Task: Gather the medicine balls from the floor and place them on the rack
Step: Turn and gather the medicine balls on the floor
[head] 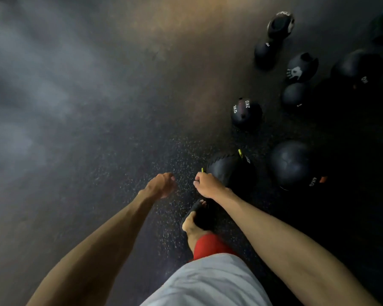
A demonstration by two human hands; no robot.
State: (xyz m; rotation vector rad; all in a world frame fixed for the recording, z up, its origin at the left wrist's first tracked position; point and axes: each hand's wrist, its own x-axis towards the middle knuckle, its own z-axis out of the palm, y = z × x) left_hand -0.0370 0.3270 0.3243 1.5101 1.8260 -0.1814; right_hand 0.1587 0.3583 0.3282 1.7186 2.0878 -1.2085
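1. Rubber floor (86, 111), dark and flecked with pale specks, fills the whole left and centre of the view. It is bare from the left edge to the line of balls, and this is the widest open room.
2. Pale grey shorts (208, 283) over a red legging (210, 244) sit at the bottom edge, between the two bare forearms.
3. Medicine balls lie only on the right side. The biggest ball (358, 67) sits near the right edge, half in shadow.
4. A smooth ball marked 4KG (290, 164) lies lower right, well apart from the biggest one.
5. Just left of it, with a narrow gap between, lies a treaded ball (224, 167) with yellow-green marks, the nearest to the person.
6. A ball marked 2KG (245, 112) stands alone above the treaded one, with bare floor on its left.
7. Higher up lie four more: a ball with a white hand print (302, 67), a plain small ball (295, 94) just below it, a two-handled ball (281, 23) near the top edge, and a dark ball (264, 53) touching it from below.
8. One foot in a black sandal (199, 214) stands just below the treaded ball.
9. The right hand (208, 184) is knuckles-up at the treaded ball's near edge with its fingers curled under. I cannot tell whether they close on anything.
10. The left hand (161, 184), blurred, hangs over bare floor with loosely curled fingers and nothing in them.
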